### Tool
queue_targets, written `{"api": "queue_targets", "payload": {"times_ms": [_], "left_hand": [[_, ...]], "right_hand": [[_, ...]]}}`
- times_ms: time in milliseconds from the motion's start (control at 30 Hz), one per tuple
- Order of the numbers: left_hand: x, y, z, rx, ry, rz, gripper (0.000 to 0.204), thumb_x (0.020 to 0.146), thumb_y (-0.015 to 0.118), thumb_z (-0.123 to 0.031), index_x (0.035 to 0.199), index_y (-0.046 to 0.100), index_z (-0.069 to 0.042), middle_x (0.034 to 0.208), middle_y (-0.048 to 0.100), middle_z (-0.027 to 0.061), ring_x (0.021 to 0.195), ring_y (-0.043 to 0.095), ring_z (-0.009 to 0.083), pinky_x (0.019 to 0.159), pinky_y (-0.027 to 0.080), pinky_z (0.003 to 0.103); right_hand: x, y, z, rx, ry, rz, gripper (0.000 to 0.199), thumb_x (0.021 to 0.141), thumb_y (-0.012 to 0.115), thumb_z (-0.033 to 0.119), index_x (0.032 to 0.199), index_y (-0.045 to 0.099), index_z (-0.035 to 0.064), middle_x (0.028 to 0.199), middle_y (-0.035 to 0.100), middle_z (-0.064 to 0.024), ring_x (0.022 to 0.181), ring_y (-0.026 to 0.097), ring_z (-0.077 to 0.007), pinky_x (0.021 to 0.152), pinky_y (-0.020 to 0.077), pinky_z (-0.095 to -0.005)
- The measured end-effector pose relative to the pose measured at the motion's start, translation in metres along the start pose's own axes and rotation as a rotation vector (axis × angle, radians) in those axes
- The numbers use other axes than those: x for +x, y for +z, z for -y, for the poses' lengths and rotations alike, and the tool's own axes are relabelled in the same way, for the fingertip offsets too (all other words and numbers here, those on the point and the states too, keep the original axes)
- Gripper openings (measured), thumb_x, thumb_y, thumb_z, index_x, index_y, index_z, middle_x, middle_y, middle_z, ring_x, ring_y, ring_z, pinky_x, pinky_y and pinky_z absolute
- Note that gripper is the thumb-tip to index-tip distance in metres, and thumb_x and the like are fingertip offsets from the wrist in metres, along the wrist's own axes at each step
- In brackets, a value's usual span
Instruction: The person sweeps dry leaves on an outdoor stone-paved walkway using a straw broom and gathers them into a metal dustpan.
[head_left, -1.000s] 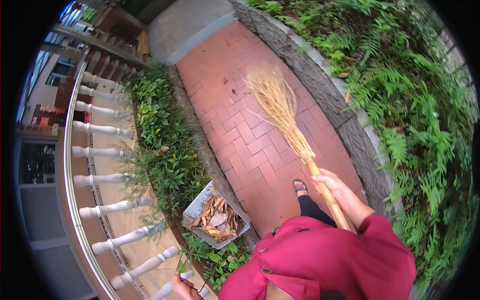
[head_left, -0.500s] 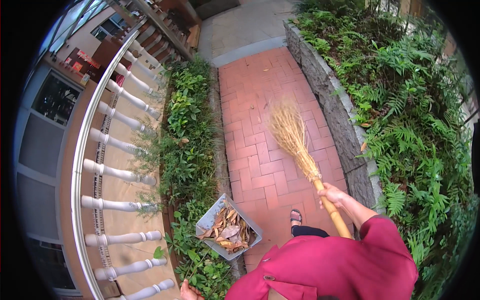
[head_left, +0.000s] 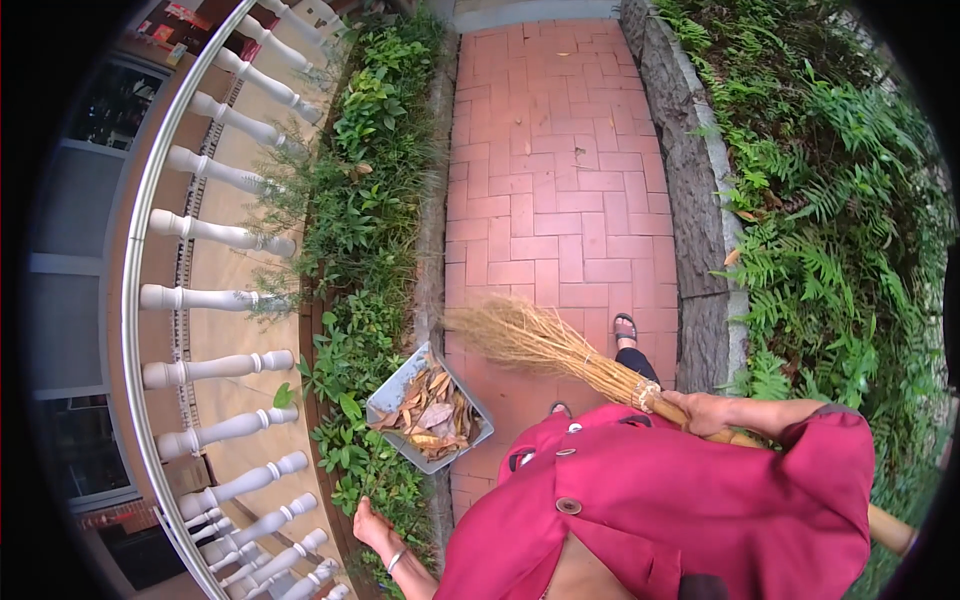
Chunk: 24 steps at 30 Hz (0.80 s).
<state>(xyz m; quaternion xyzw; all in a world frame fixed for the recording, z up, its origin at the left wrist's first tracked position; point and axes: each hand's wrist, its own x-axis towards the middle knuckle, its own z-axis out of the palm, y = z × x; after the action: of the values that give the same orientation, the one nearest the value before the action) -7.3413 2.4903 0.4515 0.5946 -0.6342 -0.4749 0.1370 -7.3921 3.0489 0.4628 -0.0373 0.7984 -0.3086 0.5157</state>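
My right hand (head_left: pixel 702 410) is wrapped round the bamboo handle of a straw broom (head_left: pixel 560 348), just behind the binding. The broom lies aslant across the front of my body, its bristles fanned out over the brick path to the left. Beyond the bristle tips, at the path's left edge, a grey plastic dustpan (head_left: pixel 482 437) holds a heap of dry brown leaves (head_left: pixel 432 412). My left hand (head_left: pixel 372 525), with a bracelet at the wrist, is closed low beside the plants near the dustpan. What it grips, if anything, I cannot make out.
Red brick paving (head_left: pixel 560 200) runs ahead between a rough stone wall (head_left: pixel 690 180) with ferns (head_left: pixel 800 250) on the right and a strip of green plants (head_left: pixel 365 200) on the left. Past those plants stands a white balustrade (head_left: pixel 225 235). My sandaled foot (head_left: pixel 625 328) is on the bricks.
The broom has swung from pointing ahead to pointing left, bringing its bristles nearer the dustpan. My view has tipped further down, and more of my left forearm shows.
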Motion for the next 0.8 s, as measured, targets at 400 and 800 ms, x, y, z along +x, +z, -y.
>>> {"api": "queue_targets", "payload": {"times_ms": [400, 800], "left_hand": [[-0.076, 0.003, 0.033, -0.009, -0.294, -0.470, 0.032, 0.069, 0.060, -0.022, 0.051, 0.036, -0.011, 0.041, 0.033, 0.0011, 0.033, 0.029, 0.0140, 0.032, 0.021, 0.030], [-0.157, 0.074, 0.062, -0.123, -0.577, -0.707, 0.027, 0.067, 0.058, -0.020, 0.050, 0.040, -0.009, 0.042, 0.034, 0.0022, 0.032, 0.030, 0.0155, 0.031, 0.022, 0.031]], "right_hand": [[0.119, -0.296, -0.150, 0.145, 0.203, -0.544, 0.070, 0.063, 0.058, -0.001, 0.124, 0.024, 0.0113, 0.082, 0.052, -0.0180, 0.056, 0.053, -0.0228, 0.044, 0.0467, -0.0341], [0.050, -0.339, -0.029, -0.146, 0.044, 0.033, 0.077, 0.064, 0.058, 0.006, 0.130, 0.018, 0.0098, 0.094, 0.054, -0.0213, 0.079, 0.057, -0.0306, 0.069, 0.0460, -0.0359]]}}
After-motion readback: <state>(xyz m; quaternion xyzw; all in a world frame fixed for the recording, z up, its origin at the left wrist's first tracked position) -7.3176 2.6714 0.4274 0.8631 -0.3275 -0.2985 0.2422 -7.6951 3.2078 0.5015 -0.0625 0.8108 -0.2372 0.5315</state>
